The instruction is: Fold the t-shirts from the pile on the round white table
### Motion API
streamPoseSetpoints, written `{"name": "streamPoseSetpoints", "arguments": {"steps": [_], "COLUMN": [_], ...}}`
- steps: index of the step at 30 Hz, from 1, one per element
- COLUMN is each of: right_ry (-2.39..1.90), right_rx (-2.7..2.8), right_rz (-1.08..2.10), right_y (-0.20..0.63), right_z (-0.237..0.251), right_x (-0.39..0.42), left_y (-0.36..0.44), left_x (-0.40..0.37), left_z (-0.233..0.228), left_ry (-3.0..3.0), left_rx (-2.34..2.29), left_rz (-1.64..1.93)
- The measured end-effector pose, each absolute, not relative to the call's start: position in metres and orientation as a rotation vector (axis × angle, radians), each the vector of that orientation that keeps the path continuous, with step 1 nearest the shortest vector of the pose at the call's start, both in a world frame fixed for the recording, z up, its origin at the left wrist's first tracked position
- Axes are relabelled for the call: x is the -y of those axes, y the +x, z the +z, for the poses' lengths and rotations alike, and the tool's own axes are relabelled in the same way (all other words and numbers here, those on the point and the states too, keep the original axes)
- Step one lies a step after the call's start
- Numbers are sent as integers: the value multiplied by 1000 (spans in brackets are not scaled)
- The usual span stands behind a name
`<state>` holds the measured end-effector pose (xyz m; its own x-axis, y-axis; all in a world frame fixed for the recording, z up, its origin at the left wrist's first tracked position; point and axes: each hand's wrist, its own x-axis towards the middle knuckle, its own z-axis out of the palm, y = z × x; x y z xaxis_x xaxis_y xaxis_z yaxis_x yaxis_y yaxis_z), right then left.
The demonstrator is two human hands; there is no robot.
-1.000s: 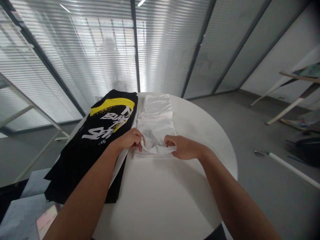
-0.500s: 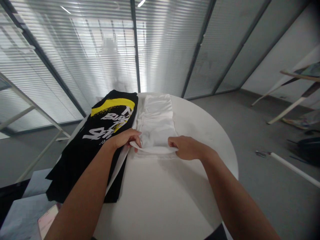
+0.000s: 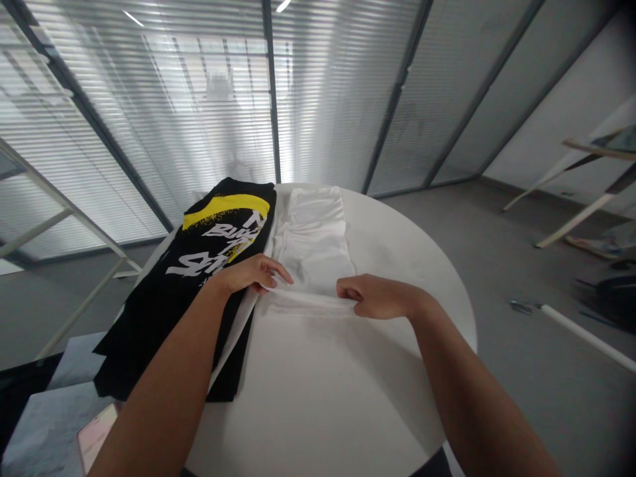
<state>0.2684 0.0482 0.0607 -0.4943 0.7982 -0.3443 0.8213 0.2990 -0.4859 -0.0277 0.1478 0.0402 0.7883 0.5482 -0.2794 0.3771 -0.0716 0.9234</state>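
Seemingly folded, white garment (image 3: 313,245) lies flat, near edge creased.

Two bare forearms in view, no sleeves reaching wrist or elbow. Left hand (image 3: 251,273) and right hand (image 3: 376,297) both bare: no gloves, rings, watch, bracelets or bands. Short nails on left fingers (image 3: 278,273). No markings visible.
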Motion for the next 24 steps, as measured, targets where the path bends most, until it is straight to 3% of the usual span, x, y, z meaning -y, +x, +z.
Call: {"name": "streamPoseSetpoints", "arguments": {"steps": [8, 17, 24], "right_ry": [1590, 1449, 1608], "right_rx": [-2606, -2936, -2942], "right_rz": [-953, -667, -602], "right_y": [254, 231, 238], "right_z": [59, 41, 49], "right_x": [-47, -46, -43], "left_y": [-19, -26, -31], "left_x": [-137, -149, -154], "left_z": [45, 32, 27], "left_ry": [1759, 1569, 1395], "left_rx": [-873, -711, -633], "left_rz": [67, 427, 617]}}
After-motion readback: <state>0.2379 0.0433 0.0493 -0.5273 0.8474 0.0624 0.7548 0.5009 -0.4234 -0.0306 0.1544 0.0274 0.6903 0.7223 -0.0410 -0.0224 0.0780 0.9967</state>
